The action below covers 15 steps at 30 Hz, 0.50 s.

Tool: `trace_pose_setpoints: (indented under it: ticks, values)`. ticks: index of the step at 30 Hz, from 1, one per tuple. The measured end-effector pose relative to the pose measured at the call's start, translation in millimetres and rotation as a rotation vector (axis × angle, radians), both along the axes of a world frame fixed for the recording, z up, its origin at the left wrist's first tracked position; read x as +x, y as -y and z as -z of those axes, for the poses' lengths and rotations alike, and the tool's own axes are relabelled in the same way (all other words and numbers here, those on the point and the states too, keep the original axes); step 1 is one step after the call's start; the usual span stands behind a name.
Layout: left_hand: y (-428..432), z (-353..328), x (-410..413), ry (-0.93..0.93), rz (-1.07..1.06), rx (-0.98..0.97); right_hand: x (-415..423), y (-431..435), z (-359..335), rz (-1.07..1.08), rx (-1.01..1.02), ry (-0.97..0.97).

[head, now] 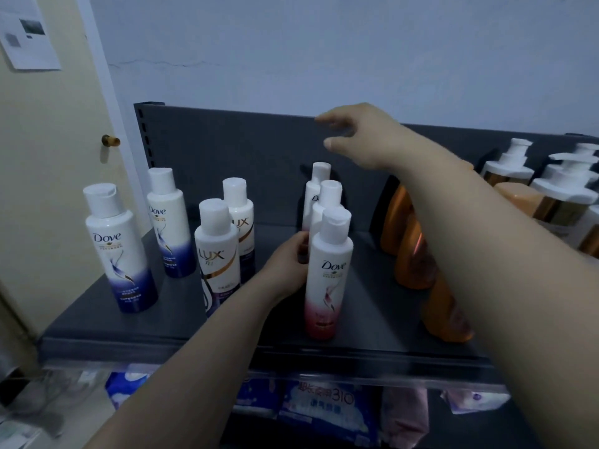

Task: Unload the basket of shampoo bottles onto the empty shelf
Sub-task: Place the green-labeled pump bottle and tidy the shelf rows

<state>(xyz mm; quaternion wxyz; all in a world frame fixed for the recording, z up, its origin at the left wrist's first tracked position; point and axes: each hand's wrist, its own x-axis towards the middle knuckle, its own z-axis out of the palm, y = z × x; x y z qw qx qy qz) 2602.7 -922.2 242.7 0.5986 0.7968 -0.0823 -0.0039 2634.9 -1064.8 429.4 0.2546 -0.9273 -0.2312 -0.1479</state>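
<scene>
On the dark shelf [97, 322], many bottles already stand up straight. There is a row of orange bottles [413, 254], some blue bottles [116, 254], and three pink bottles [327, 280] in a line. The basket is not in sight, so nobody can tell how many are left. The left hand [285, 267] curls its fingers on the middle bottle [324, 218]. The right hand [366, 137] hangs above, fingers loosely spread, holding nothing.
</scene>
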Motion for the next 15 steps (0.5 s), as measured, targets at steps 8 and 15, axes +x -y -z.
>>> trace_pose_setpoints:
  ticks: [8, 15]
  values:
    - [-18.1, -1.2, -32.6, 0.062, -0.138, -0.147, -88.9, 22.4, 35.5, -0.153, 0.214, 0.041]
    - [-5.9, 8.0, -89.9, 0.156, 0.066, -0.117, -99.4, 20.7, 57.9, -0.180, 0.101, -0.073]
